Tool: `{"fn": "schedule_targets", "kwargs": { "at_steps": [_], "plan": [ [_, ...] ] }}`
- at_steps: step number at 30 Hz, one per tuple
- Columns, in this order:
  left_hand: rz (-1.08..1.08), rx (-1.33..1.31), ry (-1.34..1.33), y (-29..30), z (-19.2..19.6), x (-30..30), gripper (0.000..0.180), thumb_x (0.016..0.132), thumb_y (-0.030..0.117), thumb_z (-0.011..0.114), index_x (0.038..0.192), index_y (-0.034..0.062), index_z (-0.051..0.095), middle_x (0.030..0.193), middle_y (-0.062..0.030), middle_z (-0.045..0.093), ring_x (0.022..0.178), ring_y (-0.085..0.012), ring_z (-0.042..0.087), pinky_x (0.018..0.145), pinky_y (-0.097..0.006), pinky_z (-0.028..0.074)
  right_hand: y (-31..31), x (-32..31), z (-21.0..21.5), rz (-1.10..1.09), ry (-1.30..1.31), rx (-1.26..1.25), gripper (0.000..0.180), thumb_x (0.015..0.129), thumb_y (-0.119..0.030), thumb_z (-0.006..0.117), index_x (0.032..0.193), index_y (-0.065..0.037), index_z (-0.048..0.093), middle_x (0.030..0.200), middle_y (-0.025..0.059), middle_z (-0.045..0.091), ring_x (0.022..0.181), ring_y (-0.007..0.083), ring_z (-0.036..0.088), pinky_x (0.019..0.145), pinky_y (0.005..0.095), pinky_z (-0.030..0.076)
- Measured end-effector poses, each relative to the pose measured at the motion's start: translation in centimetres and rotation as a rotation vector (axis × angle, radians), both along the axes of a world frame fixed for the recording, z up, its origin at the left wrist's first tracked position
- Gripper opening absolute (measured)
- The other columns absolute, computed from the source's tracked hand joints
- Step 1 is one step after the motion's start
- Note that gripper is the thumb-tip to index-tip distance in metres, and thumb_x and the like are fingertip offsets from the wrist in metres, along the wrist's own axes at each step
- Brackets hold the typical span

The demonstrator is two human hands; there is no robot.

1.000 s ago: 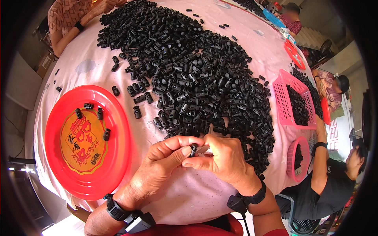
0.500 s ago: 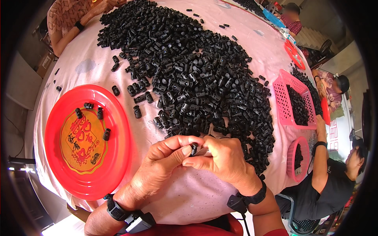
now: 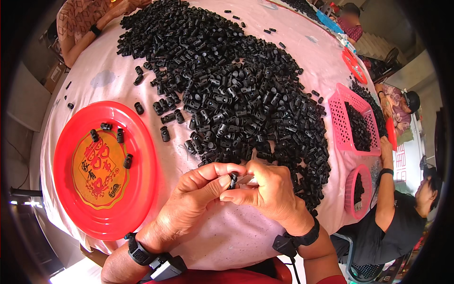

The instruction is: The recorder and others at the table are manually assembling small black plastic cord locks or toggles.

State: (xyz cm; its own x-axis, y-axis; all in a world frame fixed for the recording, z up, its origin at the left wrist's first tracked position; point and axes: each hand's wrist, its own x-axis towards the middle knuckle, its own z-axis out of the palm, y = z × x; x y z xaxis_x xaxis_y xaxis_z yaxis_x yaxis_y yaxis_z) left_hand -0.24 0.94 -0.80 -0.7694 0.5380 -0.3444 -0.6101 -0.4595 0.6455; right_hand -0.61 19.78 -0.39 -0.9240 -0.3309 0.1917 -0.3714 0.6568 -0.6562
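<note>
My left hand [image 3: 197,189] pinches a small black barrel-shaped cord lock [image 3: 232,179] between thumb and forefinger, above the near edge of the pile. Against its right side works my right hand [image 3: 269,191], thumb and fingers closed in toward it. A pale sliver shows between the right fingers, too small to make out. Just beyond both hands spreads a large pile of black cord locks [image 3: 241,104]. To the left, a round red plate [image 3: 67,184] with a gold printed middle carries several of the same pieces.
A pink cloth [image 3: 222,236] covers the table. On the right are a pink rectangular basket [image 3: 341,144] and a round pink basket [image 3: 350,201], both holding black parts. A co-worker's hand [image 3: 385,147] reaches in near them. Another person's forearm [image 3: 80,45] rests at the far left.
Both hands stay almost in place around the cord lock, with only a slight shift of the right fingers. The plate and pile look the same.
</note>
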Motion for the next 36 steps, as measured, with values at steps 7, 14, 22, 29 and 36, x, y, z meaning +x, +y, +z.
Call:
{"fn": "schedule_targets", "kwargs": {
  "at_steps": [7,14,22,29,36],
  "plan": [
    [0.012,0.036,-0.003,0.0,-0.1,0.0,0.024,0.101,0.013,0.053,0.122,0.0066,0.063,0.108,0.0019,0.066,0.091,-0.0036,0.058,0.083,-0.021,0.048,-0.2,0.1,-0.6,0.0,0.01,0.006,0.049,0.07,-0.042,0.085,0.078,0.0,0.061,0.065,0.0106,0.064,0.059,0.0224,0.07,0.053,0.0315,0.055],
    [0.003,0.061,-0.019,-0.5,-0.3,-0.4,0.026,0.101,0.017,0.055,0.124,0.0065,0.059,0.099,0.0052,0.061,0.084,-0.0029,0.053,0.078,-0.021,0.044,0.2,-0.1,0.4,0.054,0.108,-0.214,0.037,0.078,-0.031,0.083,0.092,-0.003,0.062,0.077,0.0092,0.069,0.056,0.0155,0.066,0.045,0.0276,0.05],
    [0.043,0.104,-0.065,-0.5,0.1,-0.5,0.024,0.101,0.02,0.056,0.12,0.0051,0.057,0.095,0.0017,0.058,0.083,-0.0063,0.051,0.079,-0.022,0.043,0.0,0.0,0.0,0.147,0.025,-0.371,0.028,0.086,-0.006,0.07,0.111,0.0,0.061,0.093,0.009,0.072,0.06,0.0098,0.066,0.049,0.0228,0.05],
    [0.096,0.05,0.044,-0.6,0.0,-0.4,0.025,0.098,0.016,0.058,0.12,0.0039,0.057,0.098,-0.0034,0.064,0.083,-0.0098,0.057,0.077,-0.024,0.047,-0.3,0.0,0.7,0.016,0.041,-0.321,0.015,0.086,-0.009,0.073,0.094,-0.002,0.062,0.073,0.0051,0.067,0.057,0.01,0.065,0.049,0.023,0.049],
    [0.074,0.004,0.066,-0.4,-0.4,-0.3,0.02,0.1,0.015,0.056,0.117,0.006,0.059,0.102,0.0004,0.062,0.092,-0.0078,0.057,0.085,-0.024,0.046,-0.4,0.0,-0.2,0.065,0.125,-0.274,0.026,0.08,-0.017,0.081,0.083,-0.003,0.059,0.07,0.0044,0.065,0.053,0.0072,0.059,0.047,0.0227,0.045]
  ]
}}
